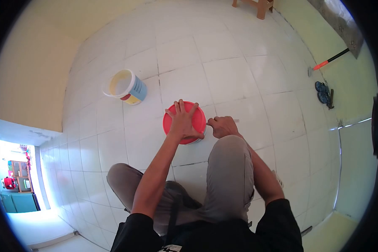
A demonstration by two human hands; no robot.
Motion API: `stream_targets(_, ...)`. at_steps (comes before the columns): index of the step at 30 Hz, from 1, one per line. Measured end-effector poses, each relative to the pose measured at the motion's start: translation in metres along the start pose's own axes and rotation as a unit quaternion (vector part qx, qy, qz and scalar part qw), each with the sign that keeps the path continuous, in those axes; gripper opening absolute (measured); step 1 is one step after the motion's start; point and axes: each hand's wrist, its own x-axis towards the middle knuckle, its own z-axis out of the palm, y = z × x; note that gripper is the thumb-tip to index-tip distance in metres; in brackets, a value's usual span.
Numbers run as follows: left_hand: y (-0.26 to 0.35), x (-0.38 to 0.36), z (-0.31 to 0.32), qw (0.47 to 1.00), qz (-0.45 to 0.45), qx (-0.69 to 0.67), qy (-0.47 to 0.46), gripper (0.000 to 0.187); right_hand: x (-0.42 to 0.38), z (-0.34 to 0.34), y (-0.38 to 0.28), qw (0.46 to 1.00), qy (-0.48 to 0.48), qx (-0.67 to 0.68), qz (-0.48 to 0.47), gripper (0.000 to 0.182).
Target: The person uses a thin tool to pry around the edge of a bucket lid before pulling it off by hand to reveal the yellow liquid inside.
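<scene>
A round red lid (200,116) sits on a bucket (192,142) on the floor in front of my knees. Little of the bucket's wall shows under the lid. My left hand (182,123) lies on top of the lid with its fingers spread. Just right of the lid's rim, my right hand (223,127) is closed around something I cannot make out. A small tip pokes from it toward the rim, and a pale end (236,120) shows on its other side.
An uncovered white bucket (139,90) with a blue and yellow label stands to the upper left. By the right wall are a scraper with an orange and black handle (321,65) and dark blue slippers (322,92). Brown furniture legs (262,9) stand at the back.
</scene>
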Motion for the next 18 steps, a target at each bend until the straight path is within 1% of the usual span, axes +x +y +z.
stream_targets(2,0.001,-0.002,0.003,1.000,-0.007,-0.007,0.005,0.139,0.015,-0.017,0.001,0.997,-0.051,-0.047,-0.033,0.015)
stream_targets(4,0.001,0.001,0.002,1.000,-0.019,-0.019,0.014,0.140,0.041,-0.047,-0.007,0.982,-0.145,-0.097,-0.073,0.014)
stream_targets(5,0.004,-0.003,0.002,1.000,-0.019,-0.015,0.000,0.139,0.046,-0.055,-0.013,0.969,-0.193,-0.121,-0.091,0.013)
stream_targets(8,0.006,-0.005,-0.004,1.000,-0.010,-0.006,-0.022,0.138,0.052,-0.059,-0.020,0.949,-0.229,-0.152,-0.155,0.012)
stream_targets(11,0.004,-0.002,-0.008,1.000,0.010,-0.005,-0.024,0.138,0.029,-0.047,-0.018,0.964,-0.200,-0.142,-0.100,0.016)
stream_targets(14,-0.003,-0.011,-0.008,0.999,0.043,0.007,-0.028,0.137,-0.009,-0.013,-0.019,0.989,-0.120,-0.083,-0.014,0.020)
stream_targets(17,-0.007,-0.019,-0.002,0.998,0.061,0.017,-0.019,0.138,-0.030,0.002,-0.025,0.996,-0.073,0.000,0.047,0.024)
stream_targets(18,-0.008,-0.017,-0.001,0.998,0.061,0.018,-0.008,0.138,-0.029,0.004,-0.025,0.997,-0.064,-0.003,0.047,0.024)
